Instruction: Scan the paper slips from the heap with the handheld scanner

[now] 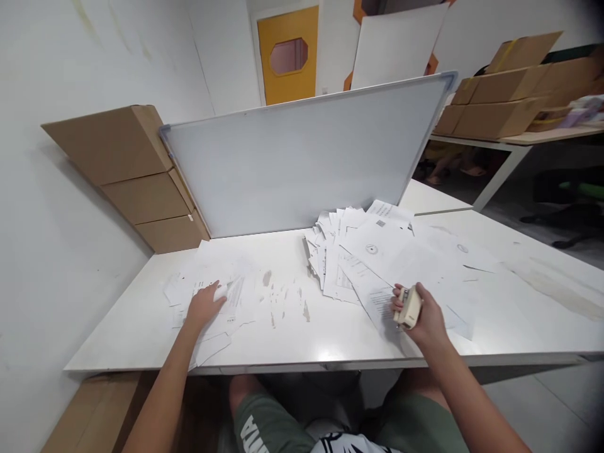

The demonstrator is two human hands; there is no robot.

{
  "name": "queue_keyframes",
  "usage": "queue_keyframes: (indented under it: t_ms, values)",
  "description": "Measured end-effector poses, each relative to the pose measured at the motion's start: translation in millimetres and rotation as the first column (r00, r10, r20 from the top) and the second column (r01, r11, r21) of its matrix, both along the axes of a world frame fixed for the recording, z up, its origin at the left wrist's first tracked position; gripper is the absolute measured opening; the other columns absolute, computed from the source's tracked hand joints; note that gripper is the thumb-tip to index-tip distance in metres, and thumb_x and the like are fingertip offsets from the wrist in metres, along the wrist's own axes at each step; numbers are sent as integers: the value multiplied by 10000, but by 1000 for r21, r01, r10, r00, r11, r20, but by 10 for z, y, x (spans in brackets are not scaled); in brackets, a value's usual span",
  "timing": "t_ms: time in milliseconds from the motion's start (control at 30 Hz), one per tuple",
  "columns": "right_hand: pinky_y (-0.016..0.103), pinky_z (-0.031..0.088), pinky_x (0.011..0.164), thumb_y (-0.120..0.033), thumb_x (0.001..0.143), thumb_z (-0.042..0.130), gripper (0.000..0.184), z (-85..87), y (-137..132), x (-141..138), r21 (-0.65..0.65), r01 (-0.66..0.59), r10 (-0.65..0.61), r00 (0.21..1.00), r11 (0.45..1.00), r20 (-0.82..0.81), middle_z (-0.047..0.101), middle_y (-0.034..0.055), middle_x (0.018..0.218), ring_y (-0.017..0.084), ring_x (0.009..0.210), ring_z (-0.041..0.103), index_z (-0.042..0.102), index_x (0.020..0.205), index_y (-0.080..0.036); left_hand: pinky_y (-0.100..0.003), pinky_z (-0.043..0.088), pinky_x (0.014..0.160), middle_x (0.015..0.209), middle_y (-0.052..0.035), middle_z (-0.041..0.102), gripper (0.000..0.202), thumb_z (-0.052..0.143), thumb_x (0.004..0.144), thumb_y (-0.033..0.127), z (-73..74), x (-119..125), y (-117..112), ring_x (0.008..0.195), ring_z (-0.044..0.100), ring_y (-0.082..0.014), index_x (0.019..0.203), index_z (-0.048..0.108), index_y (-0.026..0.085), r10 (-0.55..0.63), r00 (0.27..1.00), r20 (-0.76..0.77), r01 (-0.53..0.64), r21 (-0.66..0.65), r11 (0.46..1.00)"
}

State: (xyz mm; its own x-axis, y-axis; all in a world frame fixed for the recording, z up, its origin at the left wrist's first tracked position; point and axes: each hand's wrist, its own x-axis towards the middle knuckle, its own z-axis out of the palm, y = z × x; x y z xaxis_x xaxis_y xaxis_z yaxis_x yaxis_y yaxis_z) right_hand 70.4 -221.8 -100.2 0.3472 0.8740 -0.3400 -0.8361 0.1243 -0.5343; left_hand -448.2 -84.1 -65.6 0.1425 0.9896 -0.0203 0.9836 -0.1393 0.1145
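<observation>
White table (519, 314) fills the view, whiteboard (302, 163) propped at its back edge. On the left stand three stacked cardboard boxes (141, 189), all closed, contents hidden. Two spreads of paper here: a fanned pile (377, 251) right of centre and a smaller heap (236, 292) on the left, print too small to read. Right hand (427, 321) is at the fanned pile's near edge, fingers clamped around one cream stapler (408, 307). Left hand (204, 306) lies flat on the smaller heap, fingers spread apart.
</observation>
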Motion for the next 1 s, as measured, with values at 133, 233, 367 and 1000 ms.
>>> queue_keyframes:
  t_ms: [133, 233, 367, 1000]
  values:
    - [197, 412, 374, -335, 797, 604, 217, 0, -172, -465, -42, -139, 138, 990, 989, -22, 540, 4, 676, 92, 461, 454, 560, 897, -148, -405, 269, 1091, 1463, -140, 376, 710, 499, 831, 464, 79, 54, 50, 1327, 346, -321, 1430, 336, 118, -25, 998, -59, 24, -33, 999]
    - [197, 410, 394, -368, 779, 644, 248, -10, -362, -712, 5, -119, 119, 992, 993, 29, 541, -8, 693, 83, 466, 446, 579, 913, -170, -385, 325, 1052, 1426, -142, 425, 600, 459, 844, 342, 135, 103, 93, 1293, 401, -300, 1398, 385, 125, -39, 995, -94, 32, -71, 997]
    - [215, 399, 409, -440, 777, 639, 282, 43, -620, -811, 94, -52, 38, 989, 994, 144, 534, -16, 715, 80, 459, 427, 591, 940, -214, -413, 420, 911, 1236, -171, 566, 550, 438, 792, 190, 221, 177, 140, 1117, 539, -320, 1340, 441, 148, -5, 987, -162, -7, -70, 998]
    - [195, 298, 331, -588, 696, 714, 632, -576, -1373, -1261, -124, -594, 605, 763, 795, 228, 659, 66, 965, 53, 364, 434, 524, 1229, -306, -540, 292, 1127, 1455, -41, 401, 767, 456, 778, 135, -427, 2035, -1874, 1352, 341, -276, 1489, 209, 283, -720, 693, -46, 718, 143, 682]
